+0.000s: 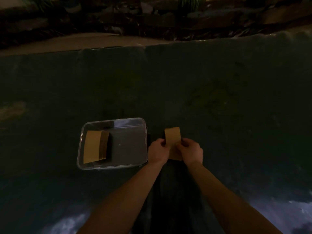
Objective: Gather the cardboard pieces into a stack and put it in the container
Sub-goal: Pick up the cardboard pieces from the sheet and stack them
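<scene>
Pretty dim shot, but here's what's visible. Both hands are out over a dark green surface (219, 98), pinching a small tan rectangular cardboard stack (172, 136) between them. The left hand (158, 150) has its fingers curled closed on the stack's left edge, and the right hand (192, 151) is closed on the right edge, thumb on top. It's too dark to tell how many pieces are in it or whether it's resting on the surface or lifted.

Just left of the hands sits a clear rectangular plastic container (145, 129), touching or nearly touching the left hand. Inside it, against the left wall, lies another stack of tan curved cardboard pieces (92, 146), fanned a bit so darker edges show on its right side.
</scene>
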### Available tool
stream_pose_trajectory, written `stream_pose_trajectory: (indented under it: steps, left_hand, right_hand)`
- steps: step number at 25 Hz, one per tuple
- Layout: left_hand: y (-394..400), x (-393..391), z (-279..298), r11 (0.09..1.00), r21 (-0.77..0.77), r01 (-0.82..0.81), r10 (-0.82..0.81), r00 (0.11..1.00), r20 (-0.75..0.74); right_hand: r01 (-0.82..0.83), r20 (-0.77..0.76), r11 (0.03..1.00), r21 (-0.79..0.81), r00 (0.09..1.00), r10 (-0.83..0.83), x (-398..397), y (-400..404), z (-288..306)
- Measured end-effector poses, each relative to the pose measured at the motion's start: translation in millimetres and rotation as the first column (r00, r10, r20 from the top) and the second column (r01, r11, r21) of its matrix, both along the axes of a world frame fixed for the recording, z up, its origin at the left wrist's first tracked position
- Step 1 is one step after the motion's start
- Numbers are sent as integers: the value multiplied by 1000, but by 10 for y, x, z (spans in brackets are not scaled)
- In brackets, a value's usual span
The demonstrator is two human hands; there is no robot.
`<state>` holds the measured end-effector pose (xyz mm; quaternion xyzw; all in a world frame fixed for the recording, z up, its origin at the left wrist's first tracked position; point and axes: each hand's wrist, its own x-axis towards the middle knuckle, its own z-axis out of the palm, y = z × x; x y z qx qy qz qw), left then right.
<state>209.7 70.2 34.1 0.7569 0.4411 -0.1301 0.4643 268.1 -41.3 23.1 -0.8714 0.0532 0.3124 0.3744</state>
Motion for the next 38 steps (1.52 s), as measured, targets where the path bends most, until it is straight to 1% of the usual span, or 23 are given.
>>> stream_pose_trajectory:
  steps: [4, 11, 14, 18, 20, 23, 25, 27, 30, 33, 35, 38]
  left_hand:
    - [-19, 71, -95, 999, 47, -11, 12, 1000, -15]
    - [-23, 92, -185, 999, 46, -27, 27, 1000, -9]
    - [-38, 98, -210, 999, 3, -53, 53, 998, -27]
    - [-71, 136, -202, 996, -13, -88, 87, 995, -57]
    - [-51, 160, -180, 993, -49, -108, 105, 992, -68]
    - [-17, 152, -118, 965, -180, -190, 177, 981, -85]
    - [-4, 107, -78, 927, -279, -252, 232, 967, -104]
    - [-8, 26, -14, 871, -393, -294, 266, 956, -126]
    - [-55, -141, 117, 775, -530, -344, 349, 932, -94]
    - [-160, -335, 285, 702, -597, -389, 456, 889, -43]
    - [-224, -478, 393, 689, -616, -382, 480, 877, -7]
    - [-320, -700, 560, 725, -601, -338, 468, 881, 69]
  right_hand:
    - [15, 43, 998, -54, 999, -13, 32, 39, -56]
    - [37, 102, 994, -100, 994, -26, -15, 79, -114]
    - [53, 16, 997, -58, 998, -52, 28, 75, -126]
    - [8, -74, 999, -37, 997, -11, 55, 106, -140]
    - [43, -158, 999, 9, 987, -41, 121, 98, -125]
    - [147, -342, 982, 114, 934, -100, 194, 28, -113]
    - [269, -478, 944, 191, 865, -150, 172, -46, -93]
    - [326, -540, 910, 255, 829, -145, 127, -131, -60]
    - [331, -520, 883, 332, 845, -121, 25, -242, 35]
    - [251, -424, 875, 414, 904, -58, -140, -307, 177]
    - [212, -383, 860, 464, 924, -21, -274, -343, 281]
    - [175, -368, 822, 541, 929, 44, -496, -389, 455]
